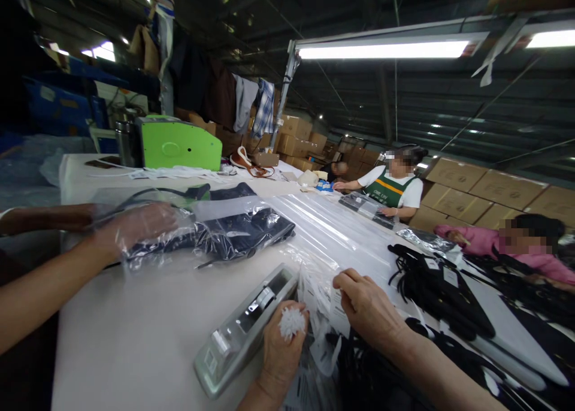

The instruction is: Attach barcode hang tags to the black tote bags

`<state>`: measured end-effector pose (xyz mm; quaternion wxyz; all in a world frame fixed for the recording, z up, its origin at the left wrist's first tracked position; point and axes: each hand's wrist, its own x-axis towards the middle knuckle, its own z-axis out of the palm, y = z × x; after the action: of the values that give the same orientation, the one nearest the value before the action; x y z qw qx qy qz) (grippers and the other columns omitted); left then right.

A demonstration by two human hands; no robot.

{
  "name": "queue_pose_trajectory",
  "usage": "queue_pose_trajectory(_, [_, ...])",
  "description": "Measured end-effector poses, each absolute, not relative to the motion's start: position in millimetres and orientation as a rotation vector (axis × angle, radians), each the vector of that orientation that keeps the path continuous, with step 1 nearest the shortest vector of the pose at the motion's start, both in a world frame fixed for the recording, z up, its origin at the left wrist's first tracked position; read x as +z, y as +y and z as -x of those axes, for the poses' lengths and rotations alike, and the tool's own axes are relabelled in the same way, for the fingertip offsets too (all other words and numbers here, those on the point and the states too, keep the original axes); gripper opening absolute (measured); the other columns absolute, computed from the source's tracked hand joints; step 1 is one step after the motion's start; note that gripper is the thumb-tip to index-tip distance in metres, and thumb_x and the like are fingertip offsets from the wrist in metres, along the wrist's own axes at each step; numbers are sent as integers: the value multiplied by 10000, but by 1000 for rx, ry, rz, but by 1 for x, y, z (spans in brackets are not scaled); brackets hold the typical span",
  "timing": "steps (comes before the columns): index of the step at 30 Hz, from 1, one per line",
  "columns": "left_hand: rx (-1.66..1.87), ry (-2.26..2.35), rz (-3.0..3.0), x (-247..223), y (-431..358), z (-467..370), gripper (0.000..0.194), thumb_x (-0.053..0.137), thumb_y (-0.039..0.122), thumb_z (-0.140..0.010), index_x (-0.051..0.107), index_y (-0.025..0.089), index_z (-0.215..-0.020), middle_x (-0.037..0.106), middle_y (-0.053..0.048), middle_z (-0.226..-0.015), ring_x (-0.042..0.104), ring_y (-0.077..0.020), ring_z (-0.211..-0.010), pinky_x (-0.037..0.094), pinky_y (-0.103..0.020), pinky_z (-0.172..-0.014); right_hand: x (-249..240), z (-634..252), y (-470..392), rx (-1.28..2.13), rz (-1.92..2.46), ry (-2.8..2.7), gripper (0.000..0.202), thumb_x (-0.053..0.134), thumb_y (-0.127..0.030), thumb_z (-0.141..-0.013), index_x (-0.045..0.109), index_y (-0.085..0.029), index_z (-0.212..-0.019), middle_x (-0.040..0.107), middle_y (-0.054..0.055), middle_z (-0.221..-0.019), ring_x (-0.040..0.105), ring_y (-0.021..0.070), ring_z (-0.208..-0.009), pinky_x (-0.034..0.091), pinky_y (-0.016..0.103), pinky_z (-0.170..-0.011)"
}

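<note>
My left hand (284, 342), low in the middle, is closed round a bundle of thin white strands (291, 323), their cut ends facing me. To its right, my right hand (371, 309) pinches at a printed white tag (339, 309); the fingertips are partly hidden. Clear plastic and more printed tags (321, 342) hang between the two hands. A grey tape dispenser (245, 327) stands against the left side of my left hand. Black strapped goods (372, 369) lie below my right forearm.
At left, another person's hands (144, 222) work inside a clear bag with dark goods (245, 228). Clear plastic sheets (327, 225) cover the white table's (112, 339) middle. Beyond are a green machine (179, 144), a person in a green apron (384, 186) and black goods (444, 291).
</note>
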<state>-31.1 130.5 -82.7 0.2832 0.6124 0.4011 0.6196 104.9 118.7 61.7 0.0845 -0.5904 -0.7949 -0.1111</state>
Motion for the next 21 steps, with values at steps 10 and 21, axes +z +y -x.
queue_pose_trajectory(10, [1674, 1088, -1646, -85, 131, 29, 118, 503, 239, -815, 587, 179, -872, 637, -31, -837, 614, -153, -816, 498, -260, -746, 59, -121, 123, -221, 1637, -2312, 240, 360, -69, -795, 557, -179, -876, 534, 66, -907, 566, 161, -765, 462, 283, -704])
queue_pose_trajectory(21, [1683, 1084, -1628, -80, 130, 30, 87, 512, 215, -791, 573, 180, -841, 643, -26, -794, 622, -155, -763, 514, -265, -704, 81, -113, 116, -76, 1614, -2421, 364, 363, 14, -684, 602, -154, -901, 548, 63, -883, 580, 138, -748, 462, 260, -702])
